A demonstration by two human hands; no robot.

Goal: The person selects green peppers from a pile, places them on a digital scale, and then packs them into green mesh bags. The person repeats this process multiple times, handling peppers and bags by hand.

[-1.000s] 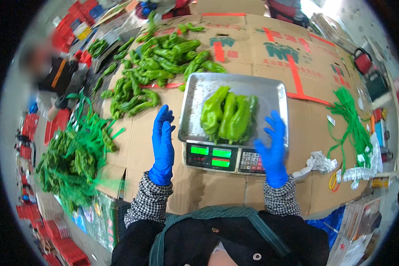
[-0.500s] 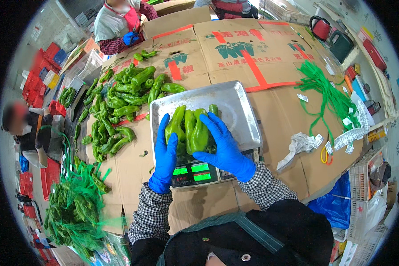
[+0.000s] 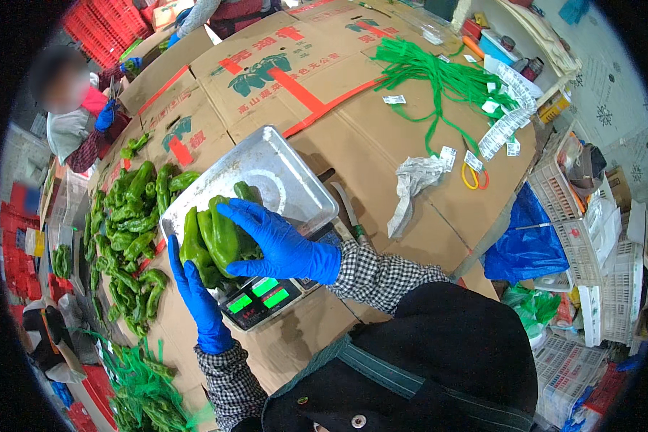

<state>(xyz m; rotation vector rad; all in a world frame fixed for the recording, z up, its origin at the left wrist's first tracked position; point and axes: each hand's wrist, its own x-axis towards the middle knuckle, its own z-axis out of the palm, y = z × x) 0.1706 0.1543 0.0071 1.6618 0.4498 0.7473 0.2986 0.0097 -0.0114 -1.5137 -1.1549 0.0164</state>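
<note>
Several long green peppers [image 3: 219, 234] lie together on the metal pan [image 3: 299, 169] of a weighing scale. My right hand [image 3: 284, 248], in a blue glove, curls round them from the right, fingers over the top and thumb across the near side. My left hand [image 3: 200, 306], also gloved in blue, is beside the pan's left edge with fingers stretched out and the thumb close to the peppers. Whether that thumb touches them is hard to tell. Below the pan shows the scale's lit green display [image 3: 259, 297].
Loose green peppers [image 3: 126, 230] are heaped on the cardboard [image 3: 360, 155] to the left, with green netting [image 3: 140, 378] nearer. Green ties [image 3: 425, 79], labels, orange-handled scissors [image 3: 475, 176] and a knife [image 3: 349, 212] lie right. Co-workers stand beyond the far edge.
My view has swung to the right, so the table appears rotated. The left hand has drawn back somewhat from the peppers, while the right remains around them.
</note>
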